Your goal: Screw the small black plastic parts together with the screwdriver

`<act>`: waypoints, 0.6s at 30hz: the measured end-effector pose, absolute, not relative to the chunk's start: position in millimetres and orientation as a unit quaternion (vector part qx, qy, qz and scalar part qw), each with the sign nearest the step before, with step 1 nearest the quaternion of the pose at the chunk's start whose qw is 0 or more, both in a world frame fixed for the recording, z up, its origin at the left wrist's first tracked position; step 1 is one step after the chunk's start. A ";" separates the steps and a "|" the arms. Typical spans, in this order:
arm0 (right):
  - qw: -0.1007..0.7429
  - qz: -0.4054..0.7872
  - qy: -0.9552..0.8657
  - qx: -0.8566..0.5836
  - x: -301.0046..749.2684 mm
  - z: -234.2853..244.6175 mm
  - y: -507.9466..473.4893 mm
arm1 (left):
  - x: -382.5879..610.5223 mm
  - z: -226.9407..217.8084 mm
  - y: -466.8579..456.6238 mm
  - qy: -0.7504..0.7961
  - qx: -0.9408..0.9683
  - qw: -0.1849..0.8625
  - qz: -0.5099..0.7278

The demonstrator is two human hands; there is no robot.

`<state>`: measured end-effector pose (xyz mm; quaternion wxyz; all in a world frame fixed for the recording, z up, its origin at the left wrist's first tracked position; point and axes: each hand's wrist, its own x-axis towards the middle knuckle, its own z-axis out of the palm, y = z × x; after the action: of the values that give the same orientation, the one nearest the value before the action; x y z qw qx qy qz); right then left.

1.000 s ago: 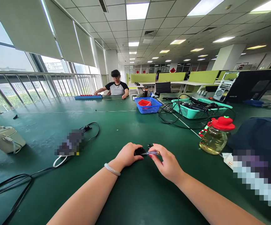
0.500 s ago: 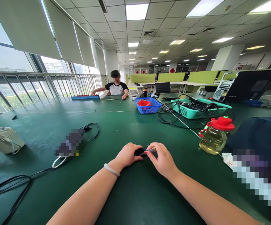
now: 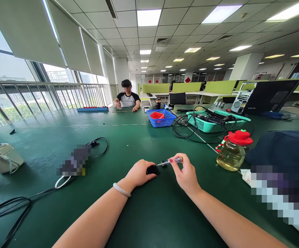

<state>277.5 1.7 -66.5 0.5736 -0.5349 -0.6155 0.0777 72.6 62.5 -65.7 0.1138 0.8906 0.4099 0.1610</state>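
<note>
My left hand (image 3: 138, 173) presses a small matte black block (image 3: 153, 169) under its fingertips. Just beside it, my right hand (image 3: 186, 175) pinches a slim, clear-handled screwdriver (image 3: 174, 160), its metal tip at the block.

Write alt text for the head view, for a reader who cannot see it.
The left hand holds a small black part on a green table while the right hand points a screwdriver at it. A red-capped bottle stands right of them.

My forearms (image 3: 95, 220) are bare, a pale, glossy bangle (image 3: 121, 189) rings my left wrist (image 3: 128, 183), and the nails on my fingers (image 3: 174, 166) are painted red.
</note>
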 end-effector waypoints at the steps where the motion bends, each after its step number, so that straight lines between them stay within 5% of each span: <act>1: 0.569 0.087 -0.611 -0.543 277.3 -67.8 3.9 | 72.5 -66.0 62.4 0.409 0.891 0.115 0.163; 7: 0.546 0.148 -0.604 -0.561 274.7 -72.4 13.7 | 73.0 -65.1 60.7 0.405 0.892 0.124 0.160; 18: 0.553 0.074 -0.625 -0.547 275.7 -70.6 8.3 | 73.5 -64.5 60.1 0.393 0.895 0.128 0.167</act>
<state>275.7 8.3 -70.6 0.5528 -0.5466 -0.6247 0.0737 73.5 60.1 -64.5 0.1277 0.8954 0.3926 0.1666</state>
